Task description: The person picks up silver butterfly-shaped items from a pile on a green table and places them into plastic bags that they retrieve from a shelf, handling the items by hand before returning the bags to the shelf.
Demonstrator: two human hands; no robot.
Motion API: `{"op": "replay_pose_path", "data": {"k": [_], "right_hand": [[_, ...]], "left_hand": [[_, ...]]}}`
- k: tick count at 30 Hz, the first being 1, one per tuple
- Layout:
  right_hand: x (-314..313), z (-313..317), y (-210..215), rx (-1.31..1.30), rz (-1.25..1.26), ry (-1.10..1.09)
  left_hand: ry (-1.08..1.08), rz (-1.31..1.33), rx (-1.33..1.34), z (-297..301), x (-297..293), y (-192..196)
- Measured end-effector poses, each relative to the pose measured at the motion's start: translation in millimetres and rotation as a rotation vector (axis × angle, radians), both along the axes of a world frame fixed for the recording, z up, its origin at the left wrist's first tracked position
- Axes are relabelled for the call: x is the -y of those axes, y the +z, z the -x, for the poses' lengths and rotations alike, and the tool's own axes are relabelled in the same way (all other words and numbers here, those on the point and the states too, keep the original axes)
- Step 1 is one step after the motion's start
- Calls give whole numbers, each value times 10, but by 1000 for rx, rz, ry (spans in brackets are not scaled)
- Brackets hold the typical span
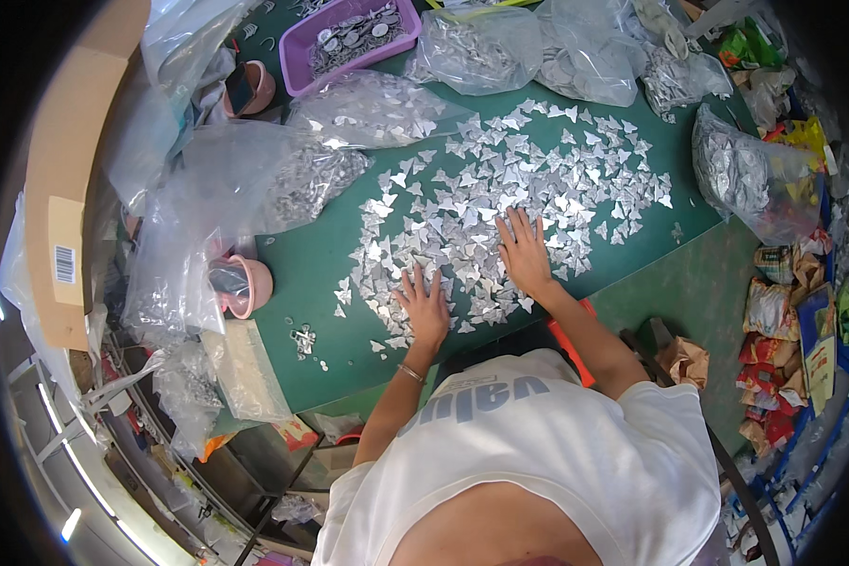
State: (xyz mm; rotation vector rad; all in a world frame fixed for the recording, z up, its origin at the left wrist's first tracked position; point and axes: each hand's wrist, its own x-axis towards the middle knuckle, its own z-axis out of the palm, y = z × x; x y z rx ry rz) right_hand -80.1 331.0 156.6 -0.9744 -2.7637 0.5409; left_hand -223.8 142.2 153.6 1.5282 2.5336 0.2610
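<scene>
Several small silver triangular metal pieces (500, 184) lie spread in a wide layer over a green table (311, 274). My left hand (424, 307) rests flat on the near left part of the spread, fingers apart, palm down. My right hand (525, 250) lies flat on the pieces a little farther in and to the right, fingers also spread. Neither hand grips anything. A thin bracelet sits on my left wrist.
Clear plastic bags of silver pieces (302, 179) crowd the table's left, far edge and right end (745, 174). A purple tray (349, 38) of round metal parts stands at the back. A pink cup (245, 283) sits at the left. A cardboard box (66, 170) stands far left; snack packets (774, 311) lie right.
</scene>
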Motion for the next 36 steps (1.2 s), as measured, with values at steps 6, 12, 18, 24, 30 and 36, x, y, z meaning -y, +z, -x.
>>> {"op": "replay_pose_path", "data": {"k": [6, 12, 18, 24, 30, 36], "right_hand": [[241, -451, 152, 39, 21, -77], [154, -425, 81, -215, -64, -146], [-669, 302, 116, -316, -126, -56], [-870, 628, -51, -156, -225, 10], [-923, 648, -20, -205, -142, 75], [-955, 689, -57, -172, -153, 52]], "left_hand": [[-420, -26, 274, -629, -239, 196], [-538, 17, 170, -575, -227, 140], [-512, 37, 131, -501, -220, 134], [-451, 64, 156, -545, -200, 134], [-376, 1, 242, -635, -227, 108], [-323, -158, 396, -590, -290, 109]]}}
